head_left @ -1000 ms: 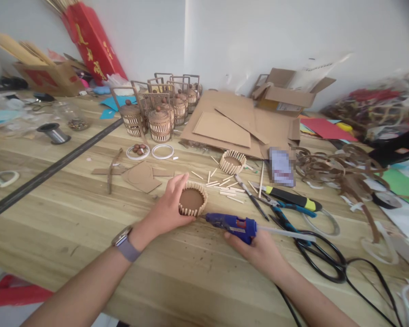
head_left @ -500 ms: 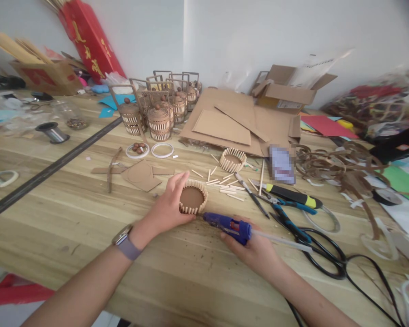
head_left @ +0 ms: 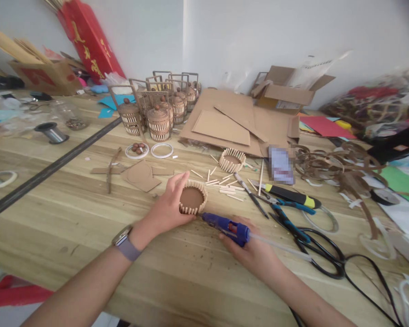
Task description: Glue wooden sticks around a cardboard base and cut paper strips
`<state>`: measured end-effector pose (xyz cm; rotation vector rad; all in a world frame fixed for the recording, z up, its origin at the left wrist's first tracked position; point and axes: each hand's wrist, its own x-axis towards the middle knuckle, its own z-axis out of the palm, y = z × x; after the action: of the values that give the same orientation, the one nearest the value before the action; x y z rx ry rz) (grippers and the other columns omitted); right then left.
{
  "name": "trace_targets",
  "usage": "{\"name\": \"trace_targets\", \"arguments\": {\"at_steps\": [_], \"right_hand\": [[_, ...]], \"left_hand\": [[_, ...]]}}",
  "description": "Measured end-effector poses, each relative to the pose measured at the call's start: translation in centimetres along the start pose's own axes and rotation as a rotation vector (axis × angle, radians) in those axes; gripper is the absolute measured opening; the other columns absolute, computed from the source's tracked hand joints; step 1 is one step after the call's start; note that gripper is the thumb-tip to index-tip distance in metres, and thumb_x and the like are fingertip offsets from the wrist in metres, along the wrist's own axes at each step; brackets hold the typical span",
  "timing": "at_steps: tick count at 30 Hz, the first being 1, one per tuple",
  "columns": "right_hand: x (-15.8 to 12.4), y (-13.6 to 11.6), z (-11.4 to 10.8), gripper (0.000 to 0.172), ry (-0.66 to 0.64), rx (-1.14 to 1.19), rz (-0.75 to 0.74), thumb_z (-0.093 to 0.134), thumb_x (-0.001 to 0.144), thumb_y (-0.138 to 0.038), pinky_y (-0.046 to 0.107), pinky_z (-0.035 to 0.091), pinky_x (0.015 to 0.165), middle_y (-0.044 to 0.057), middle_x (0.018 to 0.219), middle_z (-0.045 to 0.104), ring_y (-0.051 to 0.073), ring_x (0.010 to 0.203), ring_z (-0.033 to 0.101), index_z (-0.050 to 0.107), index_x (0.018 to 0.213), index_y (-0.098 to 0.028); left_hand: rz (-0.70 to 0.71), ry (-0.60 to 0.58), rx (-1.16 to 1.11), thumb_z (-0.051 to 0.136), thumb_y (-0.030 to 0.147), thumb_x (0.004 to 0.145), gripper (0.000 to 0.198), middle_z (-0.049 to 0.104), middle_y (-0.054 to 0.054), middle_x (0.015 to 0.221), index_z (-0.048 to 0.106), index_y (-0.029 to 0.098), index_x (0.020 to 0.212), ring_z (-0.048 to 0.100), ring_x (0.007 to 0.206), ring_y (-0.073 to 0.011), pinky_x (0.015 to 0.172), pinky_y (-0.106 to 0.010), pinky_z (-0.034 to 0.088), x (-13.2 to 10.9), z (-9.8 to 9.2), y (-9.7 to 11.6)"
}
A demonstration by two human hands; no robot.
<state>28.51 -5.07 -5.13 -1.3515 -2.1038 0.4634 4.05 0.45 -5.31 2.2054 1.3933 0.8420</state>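
Note:
My left hand [head_left: 167,206] is wrapped round the left side of a small round basket [head_left: 192,198] made of short wooden sticks about a brown cardboard disc. It rests on the wooden table [head_left: 88,213]. My right hand [head_left: 250,247] grips a blue glue gun [head_left: 226,225] lying low, its nozzle pointing left at the basket's lower right edge. A clear glue stick [head_left: 279,245] pokes out of the gun's back. Loose sticks [head_left: 225,186] lie just beyond the basket.
A second stick ring [head_left: 232,160] sits further back. Pliers [head_left: 289,218], a yellow-and-black tool [head_left: 289,195], black scissors [head_left: 322,259] and a cable lie to the right. Finished lidded baskets [head_left: 158,120], cardboard sheets [head_left: 228,122] and brown strips [head_left: 341,168] fill the back.
My right hand has drawn the glue gun a little left and lower, closer to the basket. My left hand and the basket have stayed put.

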Motion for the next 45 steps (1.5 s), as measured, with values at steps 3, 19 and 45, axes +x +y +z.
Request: {"name": "trace_targets", "arguments": {"at_steps": [3, 19, 45], "right_hand": [[0.1, -0.2, -0.2, 0.015, -0.021, -0.024, -0.022, 0.055, 0.087, -0.033, 0.031, 0.048, 0.067, 0.003, 0.073, 0.065, 0.021, 0.072, 0.062, 0.058, 0.077, -0.023], [0.1, -0.4, -0.2, 0.014, -0.02, -0.119, -0.114, 0.055, 0.089, -0.029, 0.031, 0.043, 0.066, 0.003, 0.071, 0.063, 0.02, 0.07, 0.059, 0.056, 0.078, -0.021], [-1.4, -1.0, -4.7, 0.03, -0.258, 0.622, 0.336, 0.058, 0.088, -0.047, 0.036, 0.052, 0.069, 0.009, 0.095, 0.068, 0.023, 0.083, 0.065, 0.063, 0.105, -0.022]], "left_hand": [[0.0, 0.005, 0.002, 0.081, 0.027, 0.064, 0.114, 0.026, -0.018, 0.151, 0.011, 0.025, 0.153, 0.028, 0.142, -0.0395, 0.113, -0.058, 0.031, 0.0, 0.0, -0.1], [0.026, 0.018, 0.009, 0.082, 0.028, 0.064, 0.117, 0.027, -0.016, 0.149, 0.006, 0.029, 0.154, 0.029, 0.141, -0.0389, 0.113, -0.057, 0.033, -0.1, 0.2, -0.3], [-0.015, -0.01, -0.006, 0.082, 0.031, 0.064, 0.115, 0.026, -0.017, 0.151, 0.009, 0.026, 0.154, 0.028, 0.142, -0.038, 0.112, -0.056, 0.033, -0.1, 0.1, -0.1]]}}
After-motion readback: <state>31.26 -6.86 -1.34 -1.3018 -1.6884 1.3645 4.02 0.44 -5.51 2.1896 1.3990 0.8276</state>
